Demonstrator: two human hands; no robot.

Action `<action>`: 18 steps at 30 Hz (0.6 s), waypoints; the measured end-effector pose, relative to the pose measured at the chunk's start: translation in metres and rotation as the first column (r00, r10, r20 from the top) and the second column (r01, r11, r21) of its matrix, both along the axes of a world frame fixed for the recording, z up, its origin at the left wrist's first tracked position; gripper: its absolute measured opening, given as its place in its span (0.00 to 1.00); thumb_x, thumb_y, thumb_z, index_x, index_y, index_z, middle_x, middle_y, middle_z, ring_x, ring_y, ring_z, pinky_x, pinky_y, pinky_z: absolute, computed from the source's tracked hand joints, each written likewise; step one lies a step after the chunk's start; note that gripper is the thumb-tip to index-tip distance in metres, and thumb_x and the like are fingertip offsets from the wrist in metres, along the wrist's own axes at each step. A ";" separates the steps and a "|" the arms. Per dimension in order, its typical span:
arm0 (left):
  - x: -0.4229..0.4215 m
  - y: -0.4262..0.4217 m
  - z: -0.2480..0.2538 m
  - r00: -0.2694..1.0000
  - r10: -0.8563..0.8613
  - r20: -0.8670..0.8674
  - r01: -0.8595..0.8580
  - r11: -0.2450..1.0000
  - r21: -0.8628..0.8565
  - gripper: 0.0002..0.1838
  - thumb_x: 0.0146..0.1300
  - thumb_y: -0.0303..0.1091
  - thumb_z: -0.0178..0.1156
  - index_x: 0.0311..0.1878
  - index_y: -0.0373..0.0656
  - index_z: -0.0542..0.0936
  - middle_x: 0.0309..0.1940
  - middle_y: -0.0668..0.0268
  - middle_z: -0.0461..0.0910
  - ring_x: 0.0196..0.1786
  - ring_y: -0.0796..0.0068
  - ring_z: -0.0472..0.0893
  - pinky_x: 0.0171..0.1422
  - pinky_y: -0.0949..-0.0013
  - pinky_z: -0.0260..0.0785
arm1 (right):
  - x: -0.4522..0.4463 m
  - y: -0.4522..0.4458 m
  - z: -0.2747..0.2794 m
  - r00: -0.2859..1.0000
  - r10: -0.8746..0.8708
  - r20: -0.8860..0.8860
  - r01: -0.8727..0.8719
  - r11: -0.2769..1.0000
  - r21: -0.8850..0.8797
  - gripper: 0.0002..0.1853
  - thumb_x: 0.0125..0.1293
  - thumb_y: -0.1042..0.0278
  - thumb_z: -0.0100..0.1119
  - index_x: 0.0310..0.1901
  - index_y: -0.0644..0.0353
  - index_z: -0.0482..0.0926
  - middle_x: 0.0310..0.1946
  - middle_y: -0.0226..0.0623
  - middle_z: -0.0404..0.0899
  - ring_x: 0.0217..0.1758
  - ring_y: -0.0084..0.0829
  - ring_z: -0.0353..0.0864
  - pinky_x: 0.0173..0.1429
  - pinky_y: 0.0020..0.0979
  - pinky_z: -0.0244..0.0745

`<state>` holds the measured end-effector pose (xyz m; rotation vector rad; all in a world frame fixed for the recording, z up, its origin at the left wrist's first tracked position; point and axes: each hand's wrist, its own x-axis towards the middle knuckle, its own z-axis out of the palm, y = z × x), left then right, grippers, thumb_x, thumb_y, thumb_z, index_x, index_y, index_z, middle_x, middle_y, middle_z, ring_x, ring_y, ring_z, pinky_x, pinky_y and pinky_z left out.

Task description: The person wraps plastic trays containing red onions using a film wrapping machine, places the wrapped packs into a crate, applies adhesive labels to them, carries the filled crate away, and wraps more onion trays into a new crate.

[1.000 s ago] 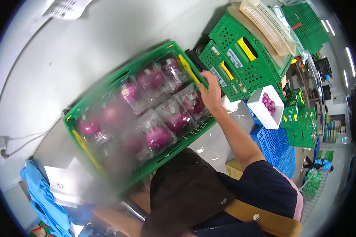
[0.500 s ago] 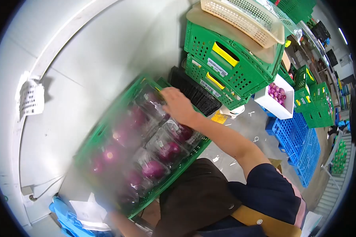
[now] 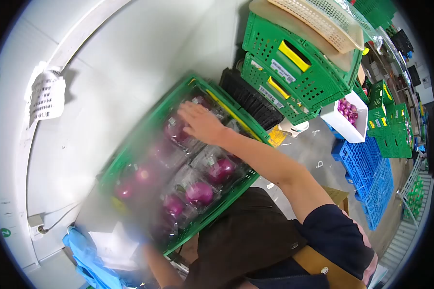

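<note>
A green crate [image 3: 217,216] is filled with clear plastic packs of red onions [image 3: 199,192], set in rows. My right hand [image 3: 196,120] lies over the packs near the crate's far end, fingers stretched out and touching the plastic. Close by is the crate's yellow handle strip [image 3: 234,114]. My left hand [image 3: 136,235] is at the crate's near left end, so smeared by a hazy patch in the view that its fingers cannot be made out. The same haze hides the packs in the crate's left part.
Stacked green crates [image 3: 294,72], topped by a cream basket [image 3: 318,24], stand beyond a black crate [image 3: 250,98]. Right of them, a white box [image 3: 345,118] of loose red onions sits near blue pallets [image 3: 371,178]. A white wall [image 3: 144,53] borders the left; blue cloth [image 3: 84,253] hangs below.
My right hand has moved from the crate's far end edge inward onto the packs, uncovering the yellow handle strip. The view has shifted slightly. My left hand stays near the crate's near end.
</note>
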<state>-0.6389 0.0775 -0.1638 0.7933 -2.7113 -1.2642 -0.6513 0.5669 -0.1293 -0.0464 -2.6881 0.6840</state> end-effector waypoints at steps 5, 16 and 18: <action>-0.007 -0.027 -0.019 1.000 -0.024 0.006 0.024 0.999 0.026 0.11 0.59 0.37 0.62 0.39 0.39 0.78 0.22 0.66 0.74 0.18 0.80 0.67 0.21 0.73 0.59 | 0.054 0.030 0.043 0.865 -0.496 -0.078 0.493 0.868 -0.058 0.28 0.54 0.71 0.62 0.58 0.63 0.68 0.61 0.49 0.66 0.66 0.49 0.63 0.71 0.43 0.57; -0.023 -0.058 -0.042 0.758 -0.652 0.013 0.622 0.717 -0.316 0.13 0.66 0.37 0.52 0.44 0.40 0.82 0.25 0.68 0.75 0.24 0.78 0.71 0.26 0.73 0.60 | 0.074 0.077 -0.009 0.751 -0.412 0.515 0.602 0.748 -0.279 0.25 0.52 0.46 0.62 0.37 0.65 0.82 0.34 0.54 0.81 0.40 0.49 0.82 0.47 0.44 0.76; -0.039 0.001 -0.028 0.860 -0.510 0.000 0.508 0.858 -0.081 0.13 0.66 0.37 0.52 0.44 0.41 0.81 0.25 0.68 0.75 0.24 0.79 0.70 0.26 0.73 0.59 | 0.075 0.075 -0.014 0.752 -0.429 0.501 0.598 0.764 -0.242 0.25 0.52 0.48 0.61 0.37 0.66 0.81 0.36 0.55 0.81 0.43 0.51 0.81 0.51 0.45 0.75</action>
